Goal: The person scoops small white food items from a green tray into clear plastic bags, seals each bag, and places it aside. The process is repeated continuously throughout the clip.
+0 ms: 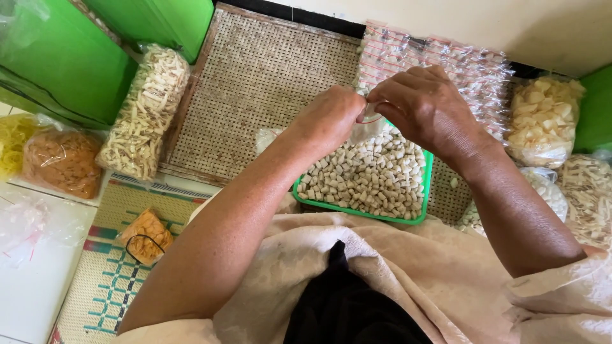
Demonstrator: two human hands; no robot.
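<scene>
While your left hand (328, 118) pinches one side of the small clear plastic bag (370, 124), fingers closed on the film, keep your right hand (424, 105) gripping the other side just as firmly, so the neck stays taut between them and nothing spills. That bag hangs between both hands, thin and crinkled, its contents too hidden to make out, directly above the green tray (422, 191) heaped with pale, cube-shaped snack pieces (370, 178) just below your knuckles.

I see both hands, left hand (328, 118) and right hand (427, 105), pinching a small clear bag (370, 124) above the green tray (426, 185) of pale cubes (370, 178).
</scene>
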